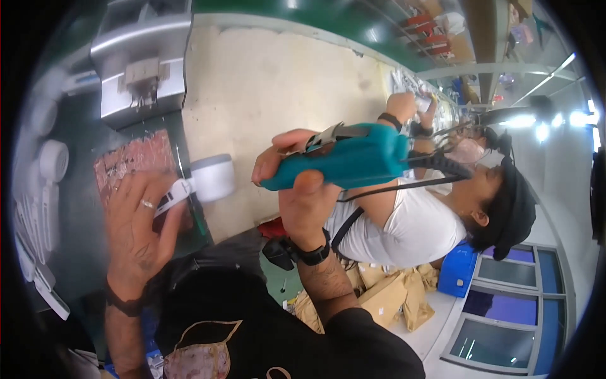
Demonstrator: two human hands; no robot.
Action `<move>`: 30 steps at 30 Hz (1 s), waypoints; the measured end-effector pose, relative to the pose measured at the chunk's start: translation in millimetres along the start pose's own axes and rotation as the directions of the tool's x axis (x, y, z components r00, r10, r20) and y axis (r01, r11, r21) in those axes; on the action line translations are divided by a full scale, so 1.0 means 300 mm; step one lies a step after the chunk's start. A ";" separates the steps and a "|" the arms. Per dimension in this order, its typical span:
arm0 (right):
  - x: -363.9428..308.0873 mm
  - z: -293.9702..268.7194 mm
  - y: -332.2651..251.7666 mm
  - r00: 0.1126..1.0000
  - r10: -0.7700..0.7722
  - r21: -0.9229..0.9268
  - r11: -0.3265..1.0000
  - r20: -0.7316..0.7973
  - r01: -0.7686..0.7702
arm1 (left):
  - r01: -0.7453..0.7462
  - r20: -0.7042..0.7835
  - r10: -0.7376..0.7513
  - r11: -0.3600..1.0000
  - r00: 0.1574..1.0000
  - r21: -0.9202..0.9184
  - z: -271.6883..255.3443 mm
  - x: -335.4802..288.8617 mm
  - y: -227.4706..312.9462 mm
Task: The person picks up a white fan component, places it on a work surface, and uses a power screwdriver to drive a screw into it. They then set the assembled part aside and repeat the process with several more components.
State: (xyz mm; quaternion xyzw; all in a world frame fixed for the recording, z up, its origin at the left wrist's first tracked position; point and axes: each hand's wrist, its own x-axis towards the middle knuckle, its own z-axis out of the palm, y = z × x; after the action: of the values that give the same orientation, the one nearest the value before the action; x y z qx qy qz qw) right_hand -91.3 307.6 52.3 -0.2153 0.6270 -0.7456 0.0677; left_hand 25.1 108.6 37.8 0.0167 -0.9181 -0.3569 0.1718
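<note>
My left hand (140,218) curls its fingers and thumb around the stem of a white part with a cylindrical, cup-like head (213,178). A dark band runs along that stem. Beneath the fingers lies a reddish, mottled pad (136,161). My right hand (308,201) is wrapped round a teal hand-held power tool (344,161), held up over the bench. A metal lever (338,134) lies along the tool's upper side, and a dark cord leaves its right end. The tool and the white part are apart.
Several similar white parts (53,161) line the far left. A grey metal fixture (142,82) stands behind the pad on the pale bench top (265,69). On the right, a person in a white shirt (416,221) works close by. Brown bags (391,297) and a blue bin (457,268) lie lower right.
</note>
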 end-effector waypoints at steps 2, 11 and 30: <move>-0.014 0.017 -0.017 1.000 0.004 -0.026 1.000 -0.001 -0.004 | -0.029 -0.025 0.029 0.999 0.999 -0.012 0.038 0.000 -0.028; -0.105 0.099 -0.049 0.993 0.093 0.106 0.991 -0.075 -0.085 | -0.112 -0.131 0.109 0.994 0.985 -0.014 0.023 -0.029 -0.068; 0.310 0.453 0.004 0.937 -0.321 0.122 0.944 0.139 0.305 | -0.015 -0.106 0.023 0.997 0.994 0.081 -0.041 -0.025 -0.133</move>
State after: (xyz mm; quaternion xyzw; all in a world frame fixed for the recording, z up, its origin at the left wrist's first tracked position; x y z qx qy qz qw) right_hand -119.7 149.7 89.6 -0.3666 0.5397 -0.7578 0.0078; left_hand 32.6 72.0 17.6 0.0338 -0.9213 -0.3167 0.2231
